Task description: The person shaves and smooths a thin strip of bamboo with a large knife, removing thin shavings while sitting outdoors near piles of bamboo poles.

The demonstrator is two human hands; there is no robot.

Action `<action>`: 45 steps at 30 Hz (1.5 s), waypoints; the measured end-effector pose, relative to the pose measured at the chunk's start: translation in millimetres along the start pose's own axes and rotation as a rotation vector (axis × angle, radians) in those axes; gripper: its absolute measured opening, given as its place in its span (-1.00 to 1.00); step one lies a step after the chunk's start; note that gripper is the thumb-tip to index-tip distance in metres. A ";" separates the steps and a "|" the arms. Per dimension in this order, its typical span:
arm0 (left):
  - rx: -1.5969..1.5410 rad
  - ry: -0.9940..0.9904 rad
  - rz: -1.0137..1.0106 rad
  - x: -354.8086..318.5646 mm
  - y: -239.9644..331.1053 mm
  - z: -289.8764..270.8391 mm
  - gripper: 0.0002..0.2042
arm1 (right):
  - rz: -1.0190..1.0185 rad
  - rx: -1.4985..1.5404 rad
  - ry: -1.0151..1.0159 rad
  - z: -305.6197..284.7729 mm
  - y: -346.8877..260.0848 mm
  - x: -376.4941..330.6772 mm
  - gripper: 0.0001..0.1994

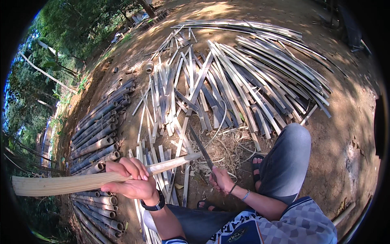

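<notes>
My left hand (136,179) is wrapped round a pale split bamboo strip (69,183), with a dark watch on that wrist. One end of the strip reaches the left rim of the view; the other extends right, past my hand, over the ground. In my right hand (221,180) is a long dark-bladed knife (200,144), gripped near its lower end. Its blade points up and to the left, and its tip lies beyond the strip's right end. Whether blade and strip touch, I cannot tell. My fingers hide most of the knife's handle.
Thin bamboo shavings (227,152) lie on the dirt beyond the knife. Many split bamboo strips (260,81) spread ahead. Whole bamboo poles (95,142) are stacked at the left. My bent right knee (294,146) rises at the right, and sandals (256,162) are on my feet.
</notes>
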State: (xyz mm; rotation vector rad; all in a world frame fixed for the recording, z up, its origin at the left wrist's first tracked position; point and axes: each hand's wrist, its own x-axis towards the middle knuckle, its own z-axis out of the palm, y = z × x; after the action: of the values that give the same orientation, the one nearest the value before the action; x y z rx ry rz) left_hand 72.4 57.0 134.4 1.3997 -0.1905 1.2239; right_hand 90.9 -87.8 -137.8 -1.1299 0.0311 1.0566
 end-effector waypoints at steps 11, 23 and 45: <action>0.071 0.075 -0.048 -3.6 -1.0 14.2 -0.43 | -0.006 -0.215 0.164 -5.0 22.6 -6.1 -0.44; 0.107 0.136 -0.062 -3.3 -2.6 34.8 -0.41 | -0.307 -0.006 0.152 -5.6 -4.1 -14.5 -0.43; 0.204 0.195 -0.056 -3.2 -4.1 18.8 -0.42 | -0.349 0.216 0.054 -9.1 -53.0 -31.6 -0.44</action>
State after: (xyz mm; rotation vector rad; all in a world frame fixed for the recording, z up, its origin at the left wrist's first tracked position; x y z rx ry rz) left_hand 84.0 41.4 134.4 1.4390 0.1107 1.3532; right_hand 114.9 -117.0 -88.2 -0.9268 -0.0093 0.6934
